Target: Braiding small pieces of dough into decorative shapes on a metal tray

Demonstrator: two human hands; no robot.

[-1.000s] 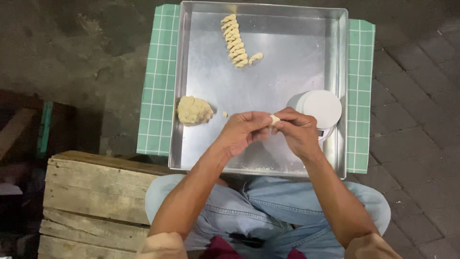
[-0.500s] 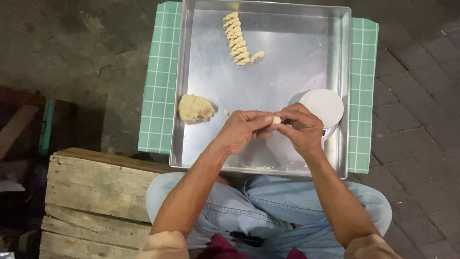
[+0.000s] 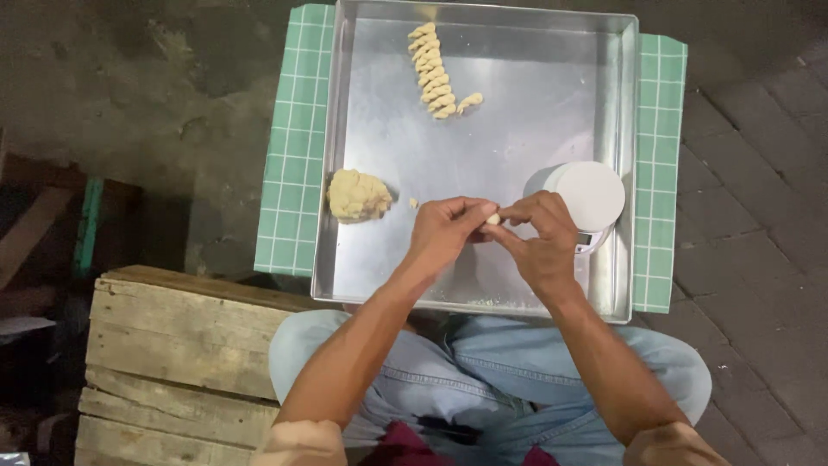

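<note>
head view, looking straight down — the left hand (image 3: 444,231) and the right hand (image 3: 542,242) meet over the middle of the metal tray (image 3: 552,95), fingertips closed together on a small piece of dough (image 3: 493,219). both hands are pinched on it, left thumb and forefinger on one end, right fingers curled around the other; the piece is held just above the tray floor, not resting on it. it looks like the shaping step, one small bit being rolled or twisted between the fingers — that is a judgement, since the piece is mostly hidden by the fingertips.

to the left on the tray sits the dough lump (image 3: 357,195), near the left wall, with a tiny crumb (image 3: 414,204) just beside it. at the far end lies a row of shaped pieces (image 3: 431,71), packed touching one another, with one more piece (image 3: 469,102) lying slightly apart at the near end of the row. by the right hand stands a small white scale (image 3: 592,195), just beyond the knuckles, partly covered by them.

the tray rests on a green checked cloth (image 3: 293,147) that shows at both sides. a wooden crate (image 3: 181,345) stands at the person's left knee; blue jeans (image 3: 517,362) fill the bottom of the view.

the next move seems to call for a light grip — a soft piece could squash — and a carry to the open end of the row, well apart from the hands.
</note>
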